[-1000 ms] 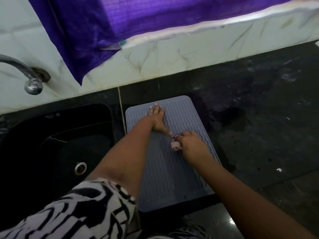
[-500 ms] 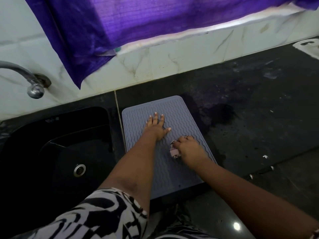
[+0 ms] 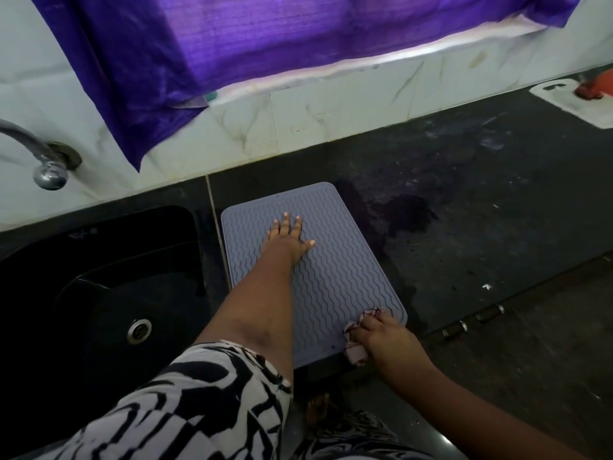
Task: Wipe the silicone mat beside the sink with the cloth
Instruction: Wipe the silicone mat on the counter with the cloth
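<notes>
The sink (image 3: 99,293) lies at left, the grey mat (image 3: 331,277) just beside it on the counter (image 3: 481,227). My left hand (image 3: 287,239) presses flat, fingers spread, on the mat. My right hand (image 3: 384,333) grips the cloth (image 3: 356,350) at the mat's near right corner.

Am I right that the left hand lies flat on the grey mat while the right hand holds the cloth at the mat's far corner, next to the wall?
Not quite. The left hand does lie flat on the grey mat, but the right hand holds the cloth at the mat's near right corner, by the counter's front edge, not next to the wall. The head view shows this.
</notes>
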